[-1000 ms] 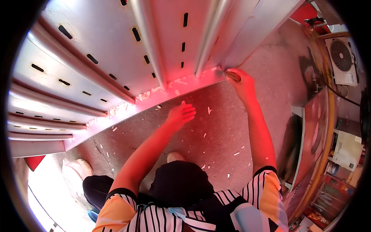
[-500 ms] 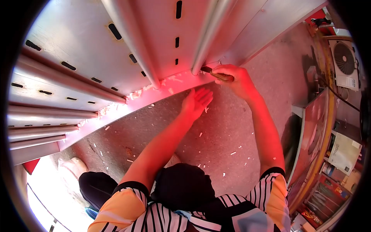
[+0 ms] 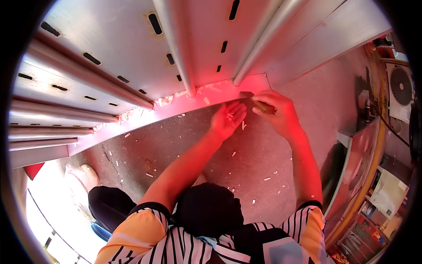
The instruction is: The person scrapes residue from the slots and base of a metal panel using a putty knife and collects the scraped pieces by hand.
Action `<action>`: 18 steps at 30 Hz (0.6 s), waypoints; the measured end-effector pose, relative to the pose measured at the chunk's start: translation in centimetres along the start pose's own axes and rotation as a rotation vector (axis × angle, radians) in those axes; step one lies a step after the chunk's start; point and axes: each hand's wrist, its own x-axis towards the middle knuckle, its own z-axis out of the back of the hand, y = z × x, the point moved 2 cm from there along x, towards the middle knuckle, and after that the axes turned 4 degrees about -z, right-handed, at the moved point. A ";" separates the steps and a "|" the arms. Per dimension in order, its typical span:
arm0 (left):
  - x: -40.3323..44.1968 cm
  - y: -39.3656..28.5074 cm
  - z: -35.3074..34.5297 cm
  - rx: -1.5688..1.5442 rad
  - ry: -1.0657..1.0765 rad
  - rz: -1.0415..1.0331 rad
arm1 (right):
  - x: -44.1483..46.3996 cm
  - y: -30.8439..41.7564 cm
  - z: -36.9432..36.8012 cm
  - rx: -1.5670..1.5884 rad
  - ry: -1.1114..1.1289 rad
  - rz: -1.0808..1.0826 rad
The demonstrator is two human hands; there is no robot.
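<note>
My right hand [image 3: 281,110] is closed round the wooden handle of a scraper [image 3: 263,107]. Its flat blade points left, at the outer edge of a metal ledge [image 3: 220,90]. Just left of and below the blade, my left hand [image 3: 228,119] is held palm up with its fingers stretched out. A few small pale scraps lie on that palm. More pale scraps [image 3: 166,100] sit along the ledge, mostly around the lower ends of the metal tubes [image 3: 180,48].
A large slotted metal panel [image 3: 118,26] rises above the ledge. Pale bits are scattered over the concrete floor [image 3: 246,167]. On the right stand a metal-framed unit [image 3: 354,158], a fan unit [image 3: 400,88] and a cluttered shelf [image 3: 367,233]. A pale sack [image 3: 83,176] lies at left.
The scraper has come away from the inner corner by the tube to the ledge's outer edge. My left palm has turned upward, and scraps now show on it. The view has shifted slightly.
</note>
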 end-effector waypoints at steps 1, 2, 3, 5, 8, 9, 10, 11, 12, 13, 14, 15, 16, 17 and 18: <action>-0.1 -0.5 0.4 0.007 0.036 -0.015 | 0.6 0.6 -0.3 -0.002 -0.036 0.025; -0.4 -1.0 1.1 0.009 0.060 -0.030 | 0.8 1.4 -1.1 0.000 -0.064 0.043; -1.3 -1.5 1.8 -0.002 0.044 -0.047 | 0.7 2.4 -2.0 0.008 -0.084 0.049; -2.2 -3.3 2.2 -0.008 0.042 -0.081 | 1.9 2.2 -3.7 -0.055 -0.153 -0.016; -3.5 -4.8 2.2 -0.047 0.042 -0.090 | 3.1 1.9 -6.1 -0.079 -0.179 0.075; -3.8 -5.2 2.3 -0.039 0.061 -0.105 | 3.3 2.2 -6.7 -0.075 -0.169 0.135; -3.9 -5.6 2.2 -0.031 0.081 -0.117 | 3.3 2.5 -7.1 -0.033 -0.141 0.125; -3.9 -5.9 2.1 -0.021 0.105 -0.126 | 3.5 2.9 -7.2 0.006 -0.117 0.115; -4.0 -6.0 1.9 -0.030 0.115 -0.119 | 3.6 3.2 -7.3 0.044 -0.094 0.102; -4.2 -6.0 1.9 -0.040 0.124 -0.111 | 3.4 3.4 -7.2 0.063 -0.038 0.124; -4.4 -6.1 1.8 -0.049 0.131 -0.102 | 3.2 3.4 -6.9 0.082 0.019 0.145; -4.1 -6.1 2.2 -0.114 0.357 -0.050 | 3.1 3.5 -6.6 0.100 0.075 0.168; -3.7 -6.1 2.8 -0.178 0.583 0.002 | 2.8 3.8 -6.2 0.143 0.107 0.115; -3.4 -6.0 3.6 -0.242 0.809 0.054 | 2.2 4.4 -5.8 0.185 0.140 0.062; -3.5 -5.9 3.4 -0.203 0.596 0.014 | 1.8 4.7 -5.6 0.227 0.172 0.006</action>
